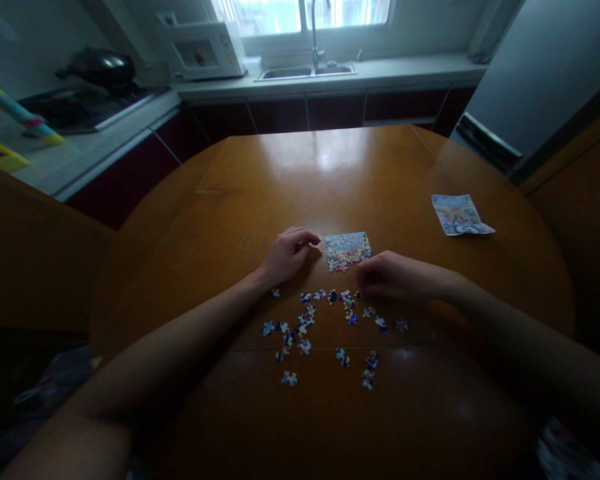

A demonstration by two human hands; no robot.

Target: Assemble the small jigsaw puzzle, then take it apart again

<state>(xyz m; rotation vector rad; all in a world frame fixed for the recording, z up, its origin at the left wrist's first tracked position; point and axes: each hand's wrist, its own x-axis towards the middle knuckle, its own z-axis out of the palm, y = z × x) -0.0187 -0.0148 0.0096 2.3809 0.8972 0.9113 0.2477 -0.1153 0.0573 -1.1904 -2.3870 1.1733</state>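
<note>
Here's the puzzle (347,245) on the table (290,180), a small joined block, pale blue up top, busy with yellow and red below, its lower edge ragged! The left hand (291,253) sits just beside the block's left edge, fingers loosely curled, thumb and forefinger slightly apart. Over at the lower right corner, the right hand (387,275) has its fingers bunched and blurred; whether they pinch anything, I cannot tell. Count them: one block, two hands, one creased sheet (460,215) off right. The loose pieces (305,347), scattered nearer the person, overlap too much for an exact number.
</note>
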